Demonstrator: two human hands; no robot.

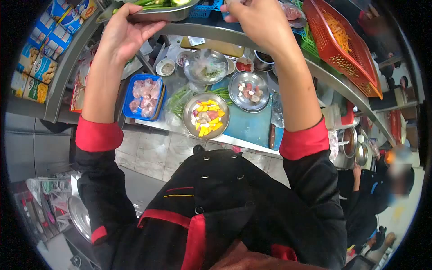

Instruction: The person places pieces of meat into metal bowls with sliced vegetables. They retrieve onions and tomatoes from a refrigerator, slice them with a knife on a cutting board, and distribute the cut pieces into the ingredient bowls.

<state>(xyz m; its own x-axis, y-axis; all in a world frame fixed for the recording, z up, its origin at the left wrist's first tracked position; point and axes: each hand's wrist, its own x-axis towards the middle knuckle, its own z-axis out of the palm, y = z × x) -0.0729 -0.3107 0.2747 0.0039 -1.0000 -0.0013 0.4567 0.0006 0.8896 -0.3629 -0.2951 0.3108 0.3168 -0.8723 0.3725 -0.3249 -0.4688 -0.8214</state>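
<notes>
Both arms are reaching up and forward, red cuffs folded back below the bare forearms. The left hand (135,33) is gripping the edge of a metal tray (164,16) of green vegetables on the raised shelf (209,33), thumb at the rim. The right hand (256,15) is bending inward over the shelf beside a plate of meat (292,12); its fingertips are running out of view, so I cannot tell what it is grasping.

Stacked cans (44,67) are standing at far left. On the desk (252,145) below, a blue tub (126,104) is holding meat, a bowl (186,122) is holding yellow pieces, and a knife (272,128) is resting on a blue board (245,128). Rightward, a red basket (321,40) is holding orange shreds; another person (360,198) is standing beyond.
</notes>
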